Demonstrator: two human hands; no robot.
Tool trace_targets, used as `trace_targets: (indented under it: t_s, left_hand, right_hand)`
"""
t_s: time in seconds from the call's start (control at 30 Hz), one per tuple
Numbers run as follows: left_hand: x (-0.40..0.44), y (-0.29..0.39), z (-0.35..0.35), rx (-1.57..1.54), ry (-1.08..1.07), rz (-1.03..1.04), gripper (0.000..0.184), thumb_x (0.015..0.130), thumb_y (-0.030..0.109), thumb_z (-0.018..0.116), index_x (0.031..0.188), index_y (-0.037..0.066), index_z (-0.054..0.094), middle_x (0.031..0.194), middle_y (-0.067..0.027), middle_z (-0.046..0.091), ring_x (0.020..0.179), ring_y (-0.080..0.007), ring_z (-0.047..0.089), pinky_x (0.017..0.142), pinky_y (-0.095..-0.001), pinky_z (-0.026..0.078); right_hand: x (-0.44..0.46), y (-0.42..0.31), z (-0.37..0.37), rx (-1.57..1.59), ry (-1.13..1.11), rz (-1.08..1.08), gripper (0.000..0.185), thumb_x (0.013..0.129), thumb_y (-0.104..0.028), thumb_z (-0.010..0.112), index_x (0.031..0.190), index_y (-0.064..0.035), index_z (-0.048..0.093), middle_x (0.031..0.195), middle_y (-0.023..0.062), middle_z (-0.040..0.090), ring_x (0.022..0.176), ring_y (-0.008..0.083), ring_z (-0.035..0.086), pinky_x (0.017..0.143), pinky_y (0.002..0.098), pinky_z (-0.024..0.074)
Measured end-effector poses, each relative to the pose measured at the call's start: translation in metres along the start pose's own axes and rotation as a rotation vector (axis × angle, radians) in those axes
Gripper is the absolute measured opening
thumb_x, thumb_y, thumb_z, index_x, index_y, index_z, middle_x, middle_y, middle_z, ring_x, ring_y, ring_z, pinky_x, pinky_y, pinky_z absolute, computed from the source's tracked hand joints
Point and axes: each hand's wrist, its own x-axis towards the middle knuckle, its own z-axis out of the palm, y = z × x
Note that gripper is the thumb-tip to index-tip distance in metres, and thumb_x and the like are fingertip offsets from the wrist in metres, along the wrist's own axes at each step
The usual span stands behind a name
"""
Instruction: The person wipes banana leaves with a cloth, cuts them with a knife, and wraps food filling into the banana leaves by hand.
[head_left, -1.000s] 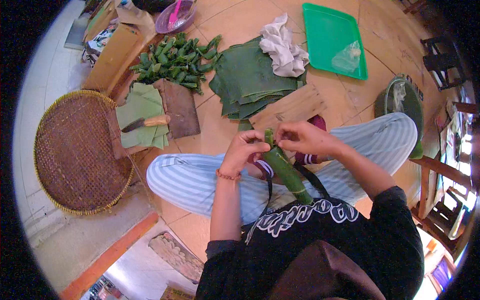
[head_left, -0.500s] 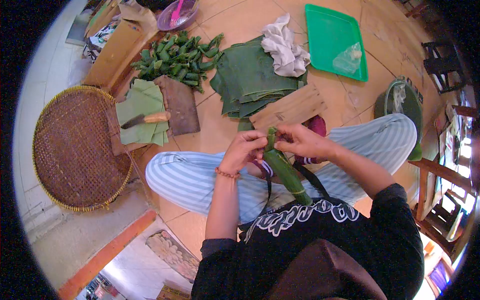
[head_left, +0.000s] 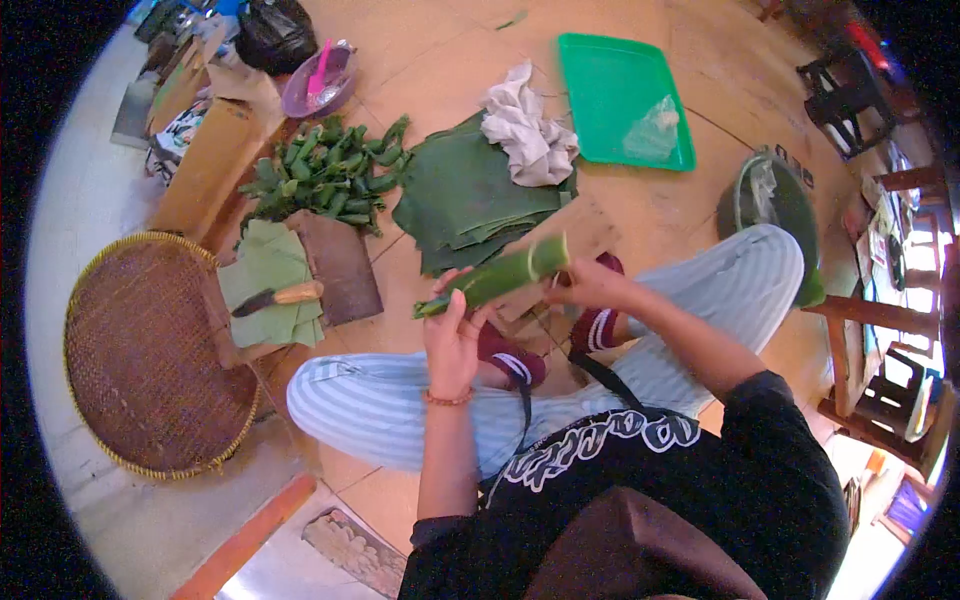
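Note:
A green leaf roll [head_left: 505, 278] is held up over my lap, slanting up to the right. My left hand [head_left: 455, 335] grips its narrow, folded left end, with the thumb against it. Close to the wide right end is my right hand [head_left: 590, 283], its fingers bent together; what they pinch is too small to tell. Beyond the roll lies a wooden board [head_left: 590, 228], partly behind it. A stack of dark green leaves [head_left: 460, 190] is on the floor, with a crumpled white cloth [head_left: 530, 130] on its right part.
Several small green rolls [head_left: 330, 170] are heaped at upper left. A knife [head_left: 290, 293] rests on paler leaves [head_left: 262, 262] beside a round woven tray [head_left: 155, 350]. A green tray [head_left: 625, 100] holds a plastic bag. A purple bowl [head_left: 320, 85] and dark green bucket [head_left: 775, 200] stand farther out.
The roll has swung from pointing toward my body to lying across in front of me. My left hand has turned and shifted to its left end. The whole view has also shifted.

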Motion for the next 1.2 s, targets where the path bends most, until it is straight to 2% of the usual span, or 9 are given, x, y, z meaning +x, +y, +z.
trace_targets:
  t_s: [0.03, 0.13, 0.17, 0.3, 0.47, 0.57, 0.97, 1.07, 1.2]
  left_hand:
    - [0.001, -0.004, 0.003, 0.023, -0.025, 0.067, 0.044, 0.083, 0.018, 0.060, 0.120, 0.005, 0.040, 0.116, -0.0108, 0.050, 0.103, -0.0221, 0.054, 0.080, -0.0309, 0.051]
    - [-0.005, -0.016, 0.006, -0.090, -0.147, 0.048, 0.043, 0.084, 0.015, 0.059, 0.121, 0.004, 0.040, 0.116, -0.0098, 0.050, 0.105, -0.0215, 0.053, 0.086, -0.0291, 0.047]
    - [-0.007, -0.008, 0.009, 0.721, -0.118, 0.111, 0.041, 0.084, 0.011, 0.056, 0.121, 0.001, 0.040, 0.114, -0.0089, 0.050, 0.099, -0.0166, 0.054, 0.085, -0.0253, 0.044]
    - [-0.011, -0.011, 0.013, 0.393, -0.111, 0.098, 0.040, 0.082, 0.007, 0.059, 0.117, -0.001, 0.043, 0.104, -0.0067, 0.052, 0.086, -0.0097, 0.053, 0.077, -0.0221, 0.044]
    - [-0.001, -0.002, 0.014, 0.517, 0.086, 0.027, 0.042, 0.079, 0.007, 0.064, 0.115, -0.002, 0.045, 0.099, -0.0071, 0.056, 0.084, -0.0097, 0.054, 0.074, -0.0220, 0.045]
    - [0.000, 0.003, 0.022, 0.533, -0.038, 0.220, 0.037, 0.080, 0.008, 0.064, 0.112, -0.003, 0.049, 0.102, -0.0076, 0.056, 0.085, -0.0102, 0.055, 0.074, -0.0219, 0.045]
    - [-0.007, 0.008, 0.036, 0.668, 0.010, 0.196, 0.026, 0.080, 0.008, 0.063, 0.103, -0.002, 0.057, 0.090, -0.0031, 0.061, 0.079, -0.0075, 0.055, 0.070, -0.0211, 0.044]
    - [-0.010, 0.005, 0.036, 0.664, -0.037, 0.161, 0.022, 0.079, 0.006, 0.063, 0.100, 0.000, 0.059, 0.089, -0.0021, 0.061, 0.078, -0.0071, 0.055, 0.068, -0.0205, 0.044]
    - [-0.031, -0.005, 0.039, 0.434, 0.015, -0.109, 0.023, 0.078, 0.004, 0.063, 0.100, 0.001, 0.059, 0.091, -0.0014, 0.061, 0.079, -0.0075, 0.056, 0.068, -0.0202, 0.044]
  right_hand:
    - [0.002, -0.005, 0.009, 0.156, -0.017, -0.170, 0.046, 0.079, -0.026, 0.063, 0.116, -0.0025, 0.049, 0.097, 0.0050, 0.058, 0.079, 0.0128, 0.055, 0.069, 0.0268, 0.0450]
    - [0.001, -0.039, 0.026, 0.804, 0.137, 0.020, 0.048, 0.081, -0.027, 0.062, 0.118, -0.0019, 0.045, 0.103, 0.0038, 0.055, 0.083, 0.0127, 0.055, 0.069, 0.0269, 0.0450]
    - [0.004, -0.039, 0.023, 0.973, 0.137, 0.101, 0.047, 0.083, -0.026, 0.060, 0.120, -0.0043, 0.043, 0.105, 0.0030, 0.055, 0.088, 0.0120, 0.054, 0.071, 0.0264, 0.0453]
    - [0.007, -0.029, 0.021, 0.889, 0.125, 0.067, 0.040, 0.085, -0.022, 0.057, 0.119, -0.0041, 0.044, 0.104, 0.0034, 0.055, 0.090, 0.0119, 0.054, 0.073, 0.0265, 0.0463]
    - [0.004, -0.038, 0.025, 0.655, 0.148, -0.080, 0.035, 0.086, -0.020, 0.056, 0.116, -0.0035, 0.047, 0.102, 0.0025, 0.055, 0.089, 0.0111, 0.054, 0.074, 0.0273, 0.0467]
    - [0.001, -0.047, 0.020, 0.669, 0.222, 0.128, 0.033, 0.085, -0.018, 0.058, 0.113, -0.0023, 0.050, 0.099, 0.0024, 0.056, 0.091, 0.0104, 0.053, 0.075, 0.0269, 0.0461]
    - [-0.007, -0.067, 0.016, 0.532, 0.283, 0.039, 0.023, 0.081, -0.015, 0.062, 0.098, -0.0017, 0.057, 0.087, 0.0001, 0.059, 0.081, 0.0076, 0.054, 0.069, 0.0244, 0.0441]
    - [-0.010, -0.062, 0.022, 0.457, 0.361, -0.089, 0.015, 0.079, -0.012, 0.062, 0.089, -0.0028, 0.057, 0.082, -0.0012, 0.057, 0.077, 0.0062, 0.052, 0.065, 0.0231, 0.0424]
    - [-0.035, -0.058, 0.032, 0.462, 0.327, 0.016, 0.013, 0.077, -0.010, 0.062, 0.085, -0.0039, 0.054, 0.077, -0.0027, 0.054, 0.075, 0.0051, 0.050, 0.066, 0.0218, 0.0402]
